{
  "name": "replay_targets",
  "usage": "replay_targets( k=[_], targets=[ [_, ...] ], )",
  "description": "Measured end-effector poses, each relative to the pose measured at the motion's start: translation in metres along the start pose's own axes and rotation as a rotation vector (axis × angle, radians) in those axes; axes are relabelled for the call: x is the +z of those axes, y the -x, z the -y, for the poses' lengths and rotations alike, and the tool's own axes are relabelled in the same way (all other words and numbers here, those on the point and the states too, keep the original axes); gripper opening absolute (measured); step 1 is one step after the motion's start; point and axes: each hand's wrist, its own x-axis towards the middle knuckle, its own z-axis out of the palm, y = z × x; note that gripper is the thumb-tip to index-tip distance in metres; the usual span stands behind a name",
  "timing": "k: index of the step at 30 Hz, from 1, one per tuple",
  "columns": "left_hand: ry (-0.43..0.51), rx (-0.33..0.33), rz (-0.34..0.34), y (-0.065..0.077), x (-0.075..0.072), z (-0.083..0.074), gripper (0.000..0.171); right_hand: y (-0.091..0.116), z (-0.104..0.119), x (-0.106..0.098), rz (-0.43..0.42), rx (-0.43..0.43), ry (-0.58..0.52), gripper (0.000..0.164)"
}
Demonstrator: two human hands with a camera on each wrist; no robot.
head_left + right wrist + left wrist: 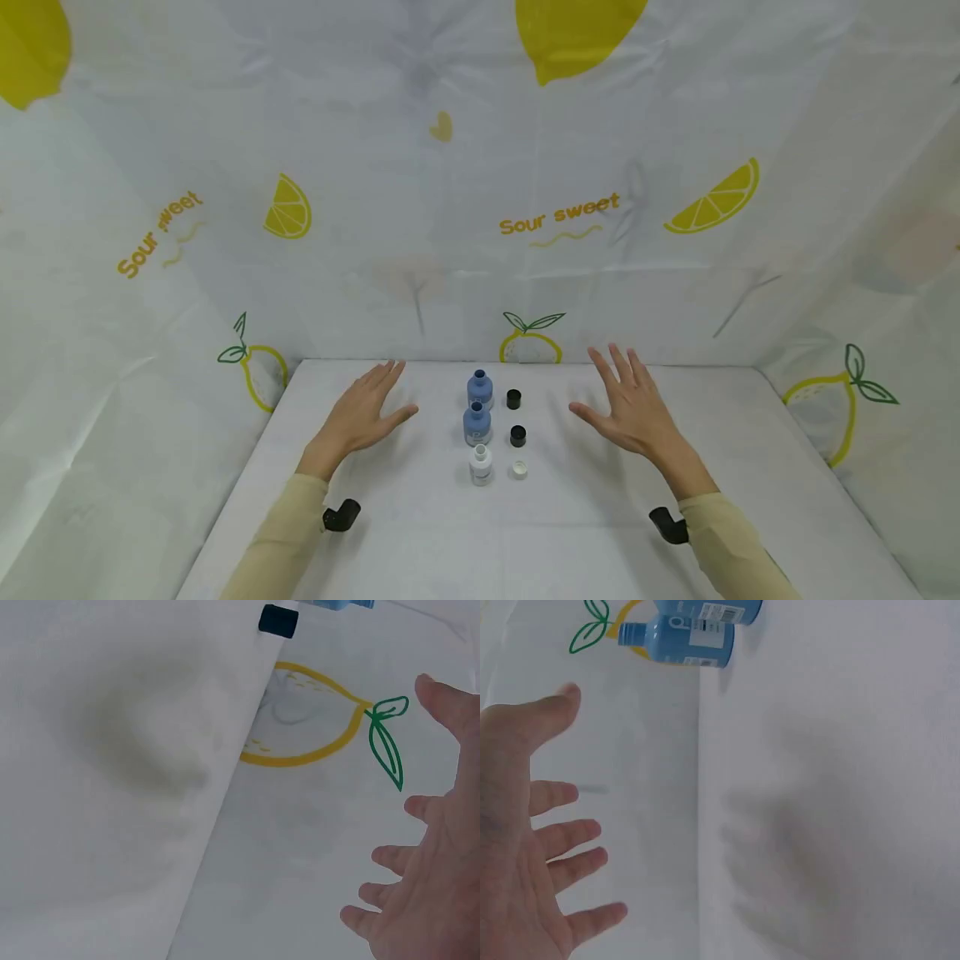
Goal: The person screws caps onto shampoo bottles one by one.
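Observation:
Three small bottles without caps stand in a column at the middle of the white table: a blue bottle (480,390) at the back, another blue bottle (477,425) before it, and a white bottle (481,467) nearest. To their right lie a black cap (513,399), a second black cap (517,436) and a white cap (520,470). My left hand (363,412) hovers left of the bottles, fingers extended and thumb apart, holding nothing. Over the table right of the caps, my right hand (630,408) is raised with its fingers spread, also holding nothing.
The table (420,550) has a white cover. A white curtain (420,208) printed with lemons hangs behind it and along both sides. A black wrist mount (342,515) sits by the left sleeve, and another black mount (668,526) by the right sleeve.

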Motion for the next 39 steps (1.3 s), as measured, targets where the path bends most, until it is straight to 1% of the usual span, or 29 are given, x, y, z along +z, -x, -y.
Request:
replay_targets(
  k=[4,6,8,10,13,15,18,21,23,25,28,30,33,37,39],
  targets=[
    [0.223,0.026,-0.021,-0.014,0.014,0.005,0.066,-0.006,0.005,0.007,-0.01,-0.022,-0.13,0.086],
    [0.344,0.041,-0.035,-0.022,0.022,0.006,0.058,-0.011,0.007,0.013,-0.014,-0.021,-0.221,0.079],
    [0.461,0.053,-0.039,-0.03,0.03,0.007,0.053,-0.016,0.01,0.02,-0.021,-0.02,-0.321,0.071],
    [0.55,0.059,-0.029,-0.039,0.038,0.007,0.051,-0.022,0.013,0.028,-0.018,-0.003,-0.42,0.064],
    [0.637,0.053,0.003,-0.051,0.051,0.003,0.051,-0.029,0.016,0.041,0.02,0.038,-0.541,0.057],
    [0.673,0.05,0.033,-0.059,0.059,-0.001,0.051,-0.034,0.017,0.05,0.07,0.081,-0.598,0.054],
    [0.723,0.049,0.066,-0.069,0.071,-0.008,0.051,-0.039,0.021,0.062,0.14,0.125,-0.65,0.052],
    [0.768,0.053,0.101,-0.075,0.081,-0.015,0.053,-0.042,0.024,0.076,0.176,0.155,-0.68,0.05],
    [0.803,0.048,0.129,-0.078,0.087,-0.019,0.055,-0.043,0.026,0.085,0.18,0.184,-0.702,0.048],
    [0.827,0.057,0.148,-0.08,0.092,-0.022,0.058,-0.043,0.028,0.094,0.172,0.209,-0.717,0.047],
    [0.843,0.073,0.151,-0.084,0.097,-0.026,0.061,-0.044,0.031,0.102,0.148,0.234,-0.75,0.047],
    [0.832,0.093,0.141,-0.087,0.101,-0.028,0.061,-0.045,0.033,0.105,0.132,0.234,-0.769,0.047],
    [0.816,0.099,0.135,-0.09,0.106,-0.031,0.06,-0.047,0.036,0.109,0.122,0.238,-0.788,0.046],
    [0.799,0.08,0.147,-0.092,0.111,-0.034,0.061,-0.05,0.039,0.112,0.128,0.25,-0.785,0.044],
    [0.796,0.083,0.145,-0.092,0.112,-0.035,0.061,-0.052,0.04,0.113,0.127,0.25,-0.771,0.044]
  ],
)
